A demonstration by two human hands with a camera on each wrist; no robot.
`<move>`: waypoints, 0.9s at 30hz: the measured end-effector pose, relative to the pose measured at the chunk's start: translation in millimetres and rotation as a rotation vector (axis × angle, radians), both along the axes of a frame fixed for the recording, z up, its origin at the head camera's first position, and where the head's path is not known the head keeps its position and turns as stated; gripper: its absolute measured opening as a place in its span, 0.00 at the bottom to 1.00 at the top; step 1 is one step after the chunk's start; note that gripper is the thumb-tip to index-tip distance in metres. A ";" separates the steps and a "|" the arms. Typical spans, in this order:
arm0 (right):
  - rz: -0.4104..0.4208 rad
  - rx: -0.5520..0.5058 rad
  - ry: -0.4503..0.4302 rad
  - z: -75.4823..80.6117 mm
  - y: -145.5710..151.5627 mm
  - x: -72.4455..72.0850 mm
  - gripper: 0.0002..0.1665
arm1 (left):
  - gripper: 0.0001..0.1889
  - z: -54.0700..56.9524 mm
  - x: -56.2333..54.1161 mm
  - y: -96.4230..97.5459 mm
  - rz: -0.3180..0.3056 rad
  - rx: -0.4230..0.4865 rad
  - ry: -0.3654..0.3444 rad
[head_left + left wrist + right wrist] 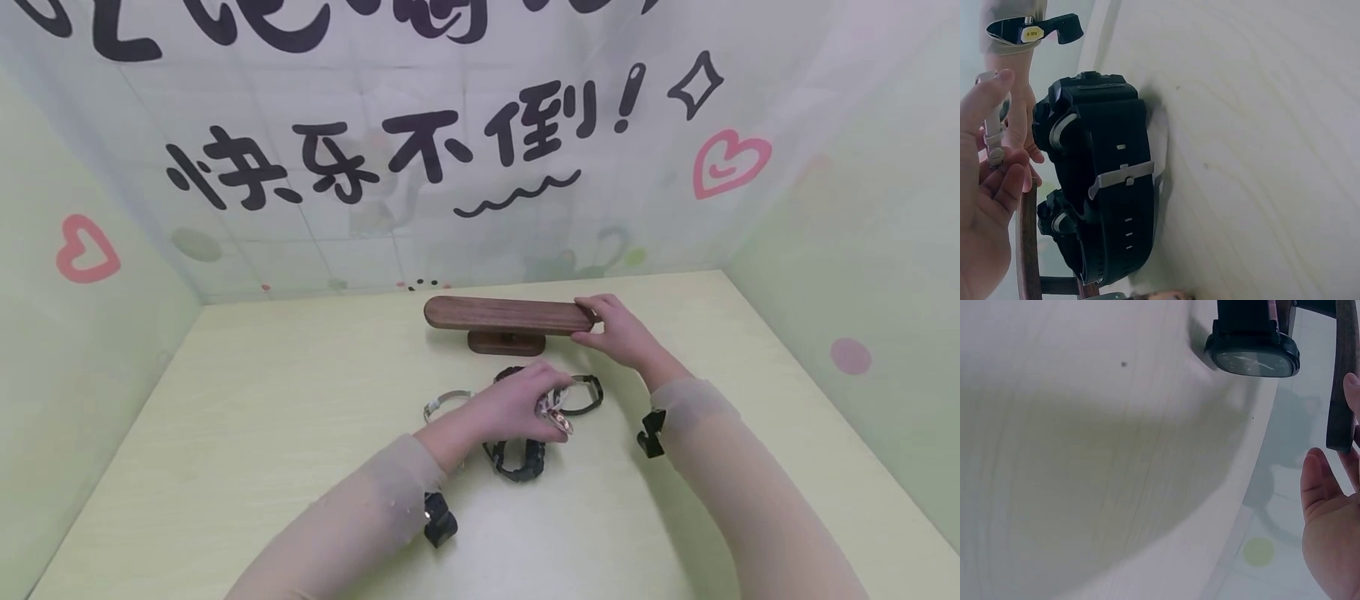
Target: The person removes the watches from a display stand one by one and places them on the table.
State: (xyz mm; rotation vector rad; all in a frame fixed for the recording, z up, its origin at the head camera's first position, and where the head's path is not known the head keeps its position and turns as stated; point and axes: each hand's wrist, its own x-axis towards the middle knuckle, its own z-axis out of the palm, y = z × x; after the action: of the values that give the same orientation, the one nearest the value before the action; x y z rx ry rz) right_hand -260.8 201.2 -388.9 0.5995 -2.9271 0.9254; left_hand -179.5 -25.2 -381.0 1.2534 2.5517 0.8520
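Note:
My left hand [517, 406] pinches a white-strapped watch [994, 134] between thumb and fingers, above a group of watches on the table. Its dial is mostly hidden by the fingers. A brown wooden watch stand [502, 314], a long rounded bar on a small base, stands behind the group. At the bar's right end, my right hand [618, 333] grips it with thumb and fingers. A black watch [1116, 181] lies below my left hand. Another dark watch [1255, 359] sits to the right, and a pale-banded watch [442, 402] is partly covered by my left forearm.
The pale wooden table [285, 433] runs back to a printed curtain [405, 242] with dark lettering. Pale side walls [847, 250] close in the left and right. A second black watch [1060, 234] lies nearer the stand, partly hidden behind my left hand in the head view.

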 end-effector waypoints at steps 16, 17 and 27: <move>0.000 -0.012 0.004 -2.7 0.5 0.5 0.37 | 0.35 -7.1 -0.3 13.4 -0.041 -0.153 0.033; -0.001 -0.013 0.004 -3.0 0.7 0.4 0.37 | 0.35 -8.2 -0.4 14.5 -0.045 -0.157 0.048; -0.003 -0.022 -0.001 -4.2 1.7 2.4 0.37 | 0.34 -16.2 1.6 26.2 -0.092 -0.238 0.103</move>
State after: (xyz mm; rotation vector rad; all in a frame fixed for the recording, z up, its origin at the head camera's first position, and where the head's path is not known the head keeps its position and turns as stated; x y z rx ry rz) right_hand -258.4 202.9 -393.0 0.5944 -2.9137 0.9565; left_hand -177.9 1.0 -397.3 1.3574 2.5570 0.4603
